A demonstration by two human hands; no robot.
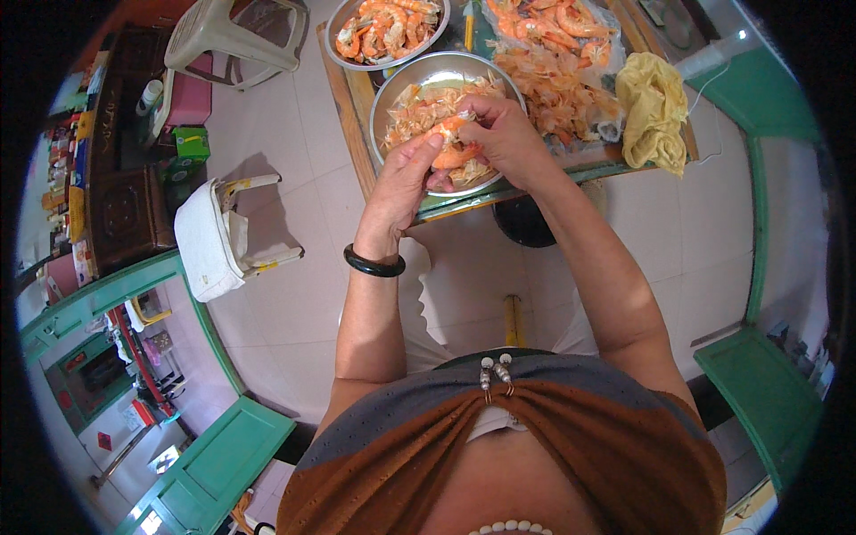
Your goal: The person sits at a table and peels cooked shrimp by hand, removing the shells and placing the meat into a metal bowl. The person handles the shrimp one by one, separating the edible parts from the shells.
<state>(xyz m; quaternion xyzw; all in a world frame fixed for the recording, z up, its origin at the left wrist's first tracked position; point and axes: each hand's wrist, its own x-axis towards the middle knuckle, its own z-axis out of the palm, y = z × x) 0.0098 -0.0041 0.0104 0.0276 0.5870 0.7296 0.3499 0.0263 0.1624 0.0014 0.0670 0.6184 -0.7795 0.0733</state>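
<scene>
Both hands grip one orange shrimp (452,158) above a round metal bowl (378,114). My left hand (405,175) holds it from the left, its thumb on top of the shell. From the right, my right hand (505,137) pinches the shrimp with thumb and fingers. Shrimp shells (428,110) are heaped in the bowl beneath. Farther back, a second metal bowl (330,50) contains several whole orange shrimp (391,33). On clear plastic to the right lie more shells (555,87) and several shrimp (568,20).
The wood-edged table (354,127) also bears a crumpled yellow cloth or bag (652,110) at its right corner and a yellow object (469,27) near the back. A plastic stool (234,40) and a chair with a white cover (208,241) stand left. Green doors (221,455) flank the room.
</scene>
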